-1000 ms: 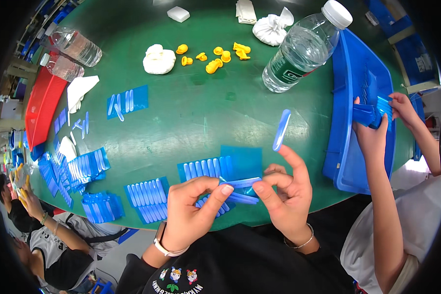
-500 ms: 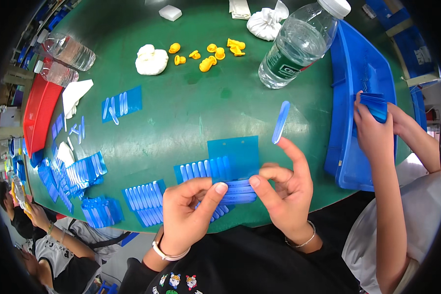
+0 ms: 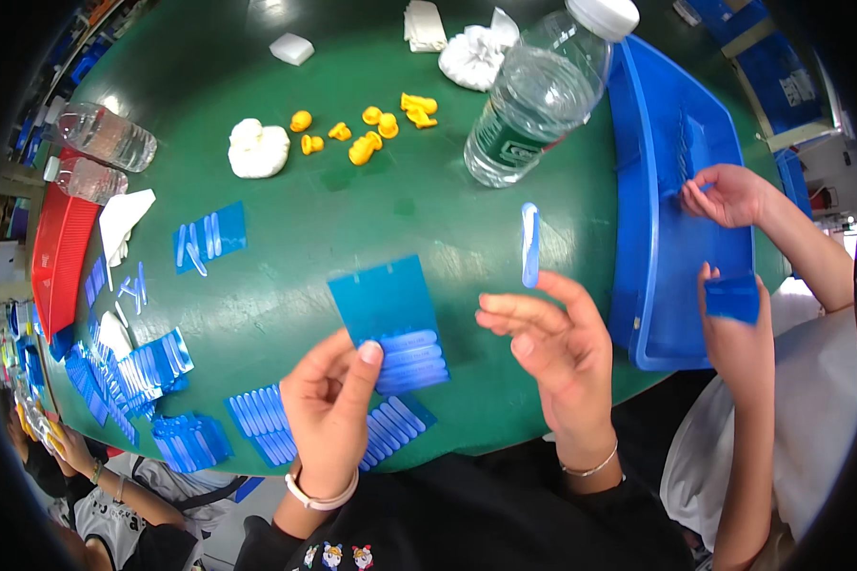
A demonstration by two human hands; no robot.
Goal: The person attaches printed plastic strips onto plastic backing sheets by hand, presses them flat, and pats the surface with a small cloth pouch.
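Note:
My left hand [image 3: 328, 419] pinches the edge of a translucent blue plastic sheet [image 3: 383, 297] between thumb and fingers. Several rounded blue strips [image 3: 411, 360] lie in a row on its lower part. To the right, my right hand [image 3: 569, 366] is apart from the sheet, its fingers spread. One narrow blue strip [image 3: 530, 246] rises from its index fingertip and seems stuck there. On the table below my left hand lie two more strip-covered sheets, one left [image 3: 262, 419] and one right [image 3: 395, 426], partly hidden.
Blue strip sheets [image 3: 190, 443] pile at the left near a red basket [image 3: 62, 252]. Yellow rubber pieces [image 3: 364, 147], a white lump [image 3: 258, 149] and a large water bottle [image 3: 533, 100] stand farther back. At right, a co-worker's hands [image 3: 728, 195] are by a blue bin [image 3: 638, 324].
My right hand has let go of the sheet and moved away from it, the strip still at its index finger. My left hand keeps the sheet, now shifted left. The whole view has shifted slightly.

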